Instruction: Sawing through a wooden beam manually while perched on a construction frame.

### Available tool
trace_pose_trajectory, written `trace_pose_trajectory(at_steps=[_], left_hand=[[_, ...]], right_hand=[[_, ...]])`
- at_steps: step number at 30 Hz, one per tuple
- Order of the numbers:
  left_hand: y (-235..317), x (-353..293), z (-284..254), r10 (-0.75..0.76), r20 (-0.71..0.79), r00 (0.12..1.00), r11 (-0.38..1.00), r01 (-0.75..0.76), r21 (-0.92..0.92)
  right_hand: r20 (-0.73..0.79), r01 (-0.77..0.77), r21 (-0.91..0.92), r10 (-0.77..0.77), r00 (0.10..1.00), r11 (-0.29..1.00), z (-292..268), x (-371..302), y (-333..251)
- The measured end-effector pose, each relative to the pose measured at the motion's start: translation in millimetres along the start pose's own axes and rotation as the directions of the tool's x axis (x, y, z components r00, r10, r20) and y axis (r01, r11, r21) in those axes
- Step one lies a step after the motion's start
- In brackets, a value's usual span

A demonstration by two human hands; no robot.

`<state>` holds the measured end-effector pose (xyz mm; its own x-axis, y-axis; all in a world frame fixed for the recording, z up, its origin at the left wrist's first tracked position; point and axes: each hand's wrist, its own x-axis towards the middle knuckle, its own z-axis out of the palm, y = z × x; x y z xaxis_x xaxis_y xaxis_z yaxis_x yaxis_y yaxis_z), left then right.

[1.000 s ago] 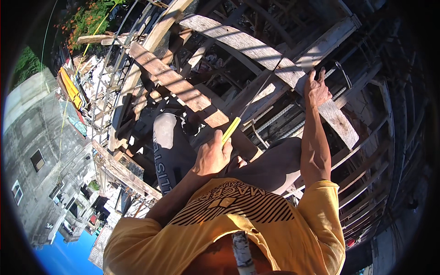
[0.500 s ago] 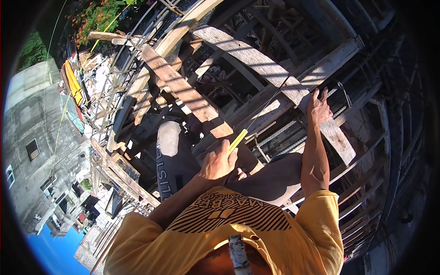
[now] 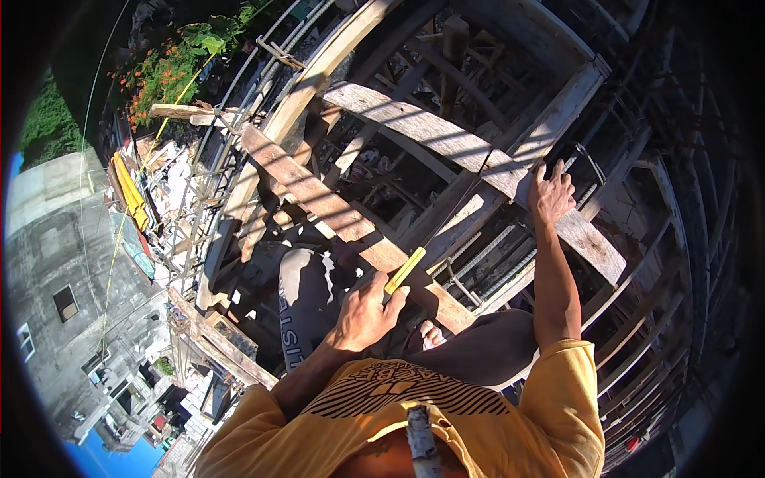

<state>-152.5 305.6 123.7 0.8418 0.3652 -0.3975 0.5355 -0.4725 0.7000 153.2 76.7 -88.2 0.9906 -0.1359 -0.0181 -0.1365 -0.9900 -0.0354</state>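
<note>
My left hand [image 3: 363, 312] is closed round the yellow handle of a handsaw [image 3: 406, 269]. Seen edge-on, its thin dark blade slants up and right to a weathered plank [image 3: 422, 123], where a narrow dark line crosses the wood. My right hand [image 3: 551, 195] lies on that plank to the right of the blade, fingers apart and holding no tool. The plank runs from upper left to lower right over other timbers. Below the saw, a second, reddish plank [image 3: 307, 179] passes near my knees and a bare foot [image 3: 431, 334].
Ribbed steel bars [image 3: 488, 259] lie beneath the plank near my right hand. Gaps between the beams drop to a shadowed, cluttered level. Upright rebar and a curved-looking timber [image 3: 319, 68] border the left side. Slats [image 3: 637, 338] fill the right. Grey buildings [image 3: 52, 239] stand beyond.
My left hand and the saw handle have drawn back toward my body and slightly left. My right hand stays on the plank. The view has shifted a little.
</note>
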Motion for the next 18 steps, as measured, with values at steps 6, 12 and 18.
trace_pose_trajectory(at_steps=[6, 12, 18], left_hand=[[9.2, -21.5, -14.9, -0.11, 0.06, 0.992, 0.993, 0.106, 0.054], [-11.4, -16.6, -28.9, 0.07, 0.016, 0.997, 0.996, -0.071, 0.046], [5.4, -31.1, -17.7, 0.147, -0.015, 0.989, 0.987, -0.146, 0.069]], right_hand=[[-0.144, 0.092, 0.05, -0.084, 0.986, 0.994, 3.1, -4.2, 2.5], [-0.15, 0.206, 0.167, -0.181, 0.972, 0.964, -0.8, -14.1, 14.5], [-0.028, 0.646, 0.145, -0.65, 0.759, 0.749, -30.0, -22.5, 33.9]])
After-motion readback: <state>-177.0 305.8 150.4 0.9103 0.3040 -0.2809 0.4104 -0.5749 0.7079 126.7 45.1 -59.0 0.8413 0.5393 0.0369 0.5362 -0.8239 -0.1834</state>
